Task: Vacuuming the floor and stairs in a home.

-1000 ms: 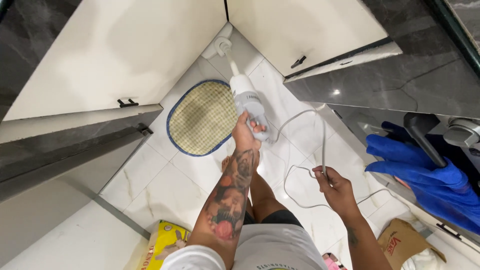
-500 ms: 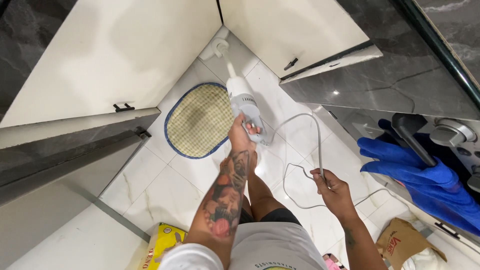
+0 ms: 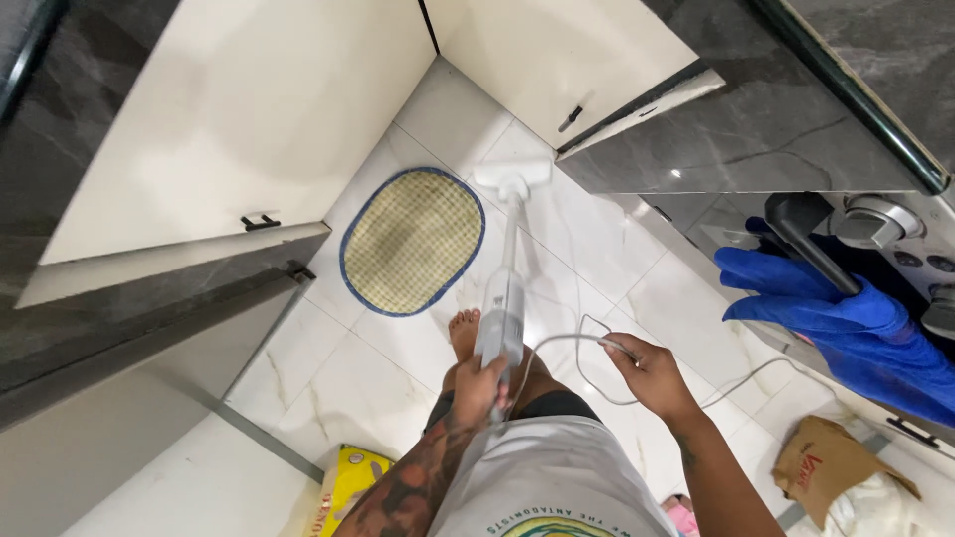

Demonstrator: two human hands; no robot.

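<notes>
Head view, looking straight down: left hand (image 3: 479, 386) wrapped tight round the grip of the white stick vacuum (image 3: 500, 316), wand slanting forward, floor head (image 3: 511, 176) flat on the pale tiles (image 3: 597, 234) just beside the oval woven mat (image 3: 413, 239), short of the corner where the cream cabinets (image 3: 249, 109) meet. Right hand (image 3: 645, 370) out to the side, fingers pinched on the grey power cord (image 3: 557, 343), holding a loop of it up off the floor. Progress, judged from here: impossible to tell which tiles are done, no dirt visible either way. Left forearm tucked close to the body, wrist bent down onto the handle; right elbow bent, palm down. Bare foot (image 3: 465, 333) planted just behind the mat. Blue cloth (image 3: 846, 328) draped at the right, yellow packet (image 3: 353, 482) down by the feet
</notes>
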